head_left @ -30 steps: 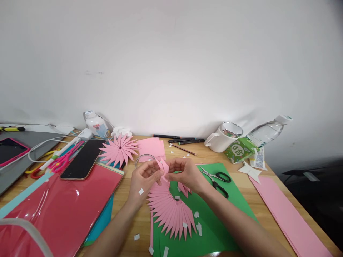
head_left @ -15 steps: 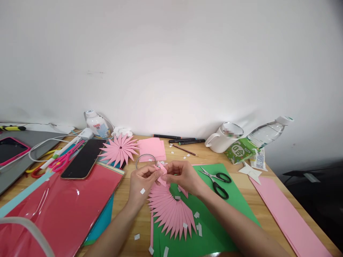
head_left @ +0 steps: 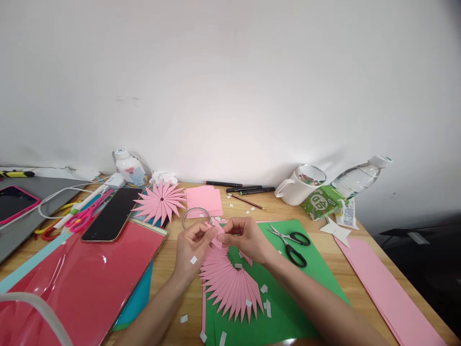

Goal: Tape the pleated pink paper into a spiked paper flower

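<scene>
My left hand [head_left: 192, 247] and my right hand [head_left: 246, 238] meet over the table, both pinching one small folded pink paper petal [head_left: 216, 234]. Just below them a half-made fan of pointed pink paper petals [head_left: 230, 283] lies on a green sheet [head_left: 288, 307]. A small white scrap sticks to the back of my left hand. A clear tape ring [head_left: 194, 215] sits just beyond my fingers. A finished pink paper flower [head_left: 161, 201] lies farther back on the left.
Black-handled scissors [head_left: 292, 242] lie right of my hands. Pink square sheets [head_left: 203, 199], pens, a white mug [head_left: 300, 190], a water bottle [head_left: 356, 179] and green tissue pack stand behind. A phone [head_left: 111, 215], pink scissors and red paper pack [head_left: 79, 283] lie left. Pink paper strip [head_left: 389, 288] at right.
Both hands have come down slightly toward the fan, and the small pink petal has been turned and lowered between the fingers. Everything else on the table stays put.
</scene>
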Demonstrator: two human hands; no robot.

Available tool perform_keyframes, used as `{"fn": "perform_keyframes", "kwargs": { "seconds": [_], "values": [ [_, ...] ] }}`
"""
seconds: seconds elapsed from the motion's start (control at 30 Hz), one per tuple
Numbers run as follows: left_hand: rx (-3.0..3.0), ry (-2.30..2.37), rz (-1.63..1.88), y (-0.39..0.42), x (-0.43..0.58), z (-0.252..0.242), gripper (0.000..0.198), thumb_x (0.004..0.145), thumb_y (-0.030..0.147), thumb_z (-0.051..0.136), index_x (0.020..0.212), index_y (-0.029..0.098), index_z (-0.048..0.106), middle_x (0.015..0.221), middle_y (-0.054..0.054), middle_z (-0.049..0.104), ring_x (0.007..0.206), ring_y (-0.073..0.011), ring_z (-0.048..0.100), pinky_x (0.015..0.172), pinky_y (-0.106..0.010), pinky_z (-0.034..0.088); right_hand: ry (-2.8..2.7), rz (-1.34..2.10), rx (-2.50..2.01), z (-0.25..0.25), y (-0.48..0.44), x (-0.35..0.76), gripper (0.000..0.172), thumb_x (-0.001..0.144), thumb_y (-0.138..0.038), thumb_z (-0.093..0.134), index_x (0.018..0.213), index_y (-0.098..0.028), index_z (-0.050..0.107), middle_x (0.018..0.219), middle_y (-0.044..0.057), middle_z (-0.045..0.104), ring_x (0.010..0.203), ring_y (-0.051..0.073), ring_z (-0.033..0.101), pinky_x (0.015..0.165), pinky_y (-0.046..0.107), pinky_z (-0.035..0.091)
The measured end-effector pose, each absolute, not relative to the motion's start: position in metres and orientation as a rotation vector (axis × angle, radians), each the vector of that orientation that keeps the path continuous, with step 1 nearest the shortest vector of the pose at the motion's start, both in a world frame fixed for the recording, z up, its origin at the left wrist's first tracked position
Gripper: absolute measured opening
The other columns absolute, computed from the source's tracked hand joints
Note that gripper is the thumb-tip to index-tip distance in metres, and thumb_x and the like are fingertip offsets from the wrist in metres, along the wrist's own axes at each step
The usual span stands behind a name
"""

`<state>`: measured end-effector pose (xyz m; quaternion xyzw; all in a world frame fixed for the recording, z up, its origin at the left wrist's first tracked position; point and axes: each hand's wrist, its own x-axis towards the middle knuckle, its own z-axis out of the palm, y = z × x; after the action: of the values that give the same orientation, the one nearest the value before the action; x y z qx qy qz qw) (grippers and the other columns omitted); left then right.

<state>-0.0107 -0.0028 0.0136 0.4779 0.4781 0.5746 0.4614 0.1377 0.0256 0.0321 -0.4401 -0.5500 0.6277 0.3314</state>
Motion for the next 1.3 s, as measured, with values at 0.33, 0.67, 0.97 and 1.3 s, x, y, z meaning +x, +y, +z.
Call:
{"fn": "perform_keyframes", "kwargs": {
  "seconds": [0.33,0.67,0.97,1.3],
  "values": [
    [1.112,1.14,1.233,0.0,-0.013,0.015,0.023,0.063,0.031,0.077,0.065,0.014,0.062,0.063,0.001,0.058,0.06,-0.0115,0.053,0.056,-0.021,0.042,-1.506,1.583,-1.097,0.03,0.03,0.142,0.042,0.056,-0.051,0.079,0.061,-0.016,0.057,0.06,-0.001,0.059,0.057,0.011,0.053,0.058,0.025,0.043],
    [1.085,1.175,1.322,-0.006,-0.006,0.015,0.02,0.07,0.032,0.072,0.069,0.014,0.063,0.064,0.002,0.056,0.062,-0.0104,0.052,0.058,-0.02,0.043,-1.571,1.497,-1.039,0.027,0.031,0.141,0.039,0.063,-0.05,0.076,0.062,-0.017,0.056,0.061,-0.002,0.059,0.056,0.01,0.053,0.056,0.024,0.042],
    [1.015,1.132,1.642,-0.003,-0.005,0.02,0.037,0.053,0.021,0.083,0.085,0.018,0.066,0.088,-0.003,0.065,0.084,-0.0173,0.064,0.071,-0.025,0.053,-1.815,0.481,-0.792,0.025,0.023,0.139,0.012,0.084,-0.018,0.06,0.073,-0.019,0.063,0.082,0.006,0.069,0.087,0.019,0.067,0.071,0.031,0.054],
    [1.108,1.057,1.511,-0.004,-0.007,0.023,0.02,0.062,0.028,0.079,0.075,0.016,0.069,0.081,-0.004,0.071,0.075,-0.0189,0.067,0.065,-0.025,0.054,-2.056,-0.16,-0.67,0.026,0.019,0.146,0.015,0.085,-0.01,0.055,0.089,-0.023,0.06,0.091,0.006,0.067,0.089,0.017,0.064,0.071,0.028,0.054]
  ]
}}
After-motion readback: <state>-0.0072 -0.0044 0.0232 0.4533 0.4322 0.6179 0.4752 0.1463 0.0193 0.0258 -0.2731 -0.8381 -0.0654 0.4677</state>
